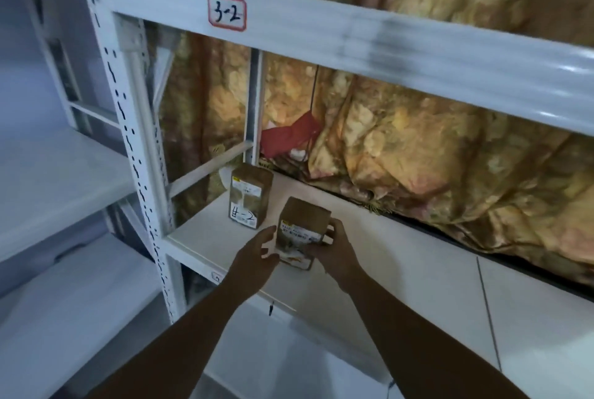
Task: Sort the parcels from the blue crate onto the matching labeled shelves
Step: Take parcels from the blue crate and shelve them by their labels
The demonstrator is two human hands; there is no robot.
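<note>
- Head view: a white metal shelf (369, 257) low in a rack, seen from above, with flowered cloth (418, 148) hanging behind it.
- The right hand (334, 247) has its grip clamped on a small brown cardboard parcel (303, 228), fingers curled round its right side. The parcel is at the shelf's front edge; I cannot tell whether its base is resting on the board.
- The left hand (257, 254) has its grip apart, fingers spread just beside the parcel's left face. Contact cannot be made out.
- A second parcel (249, 196) stands upright near the back left, marked 4-2 by hand.
- The beam above carries a red-bordered label (227, 12) reading 3-2. This shelf's own tag (217, 276) is mostly hidden.
- To place it well: probably check the parcel's code against this shelf's tag. Set it down flat with its label facing forward, near the second parcel without knocking it. Keep it back from the edge.
- The blue crate is out of view.
</note>
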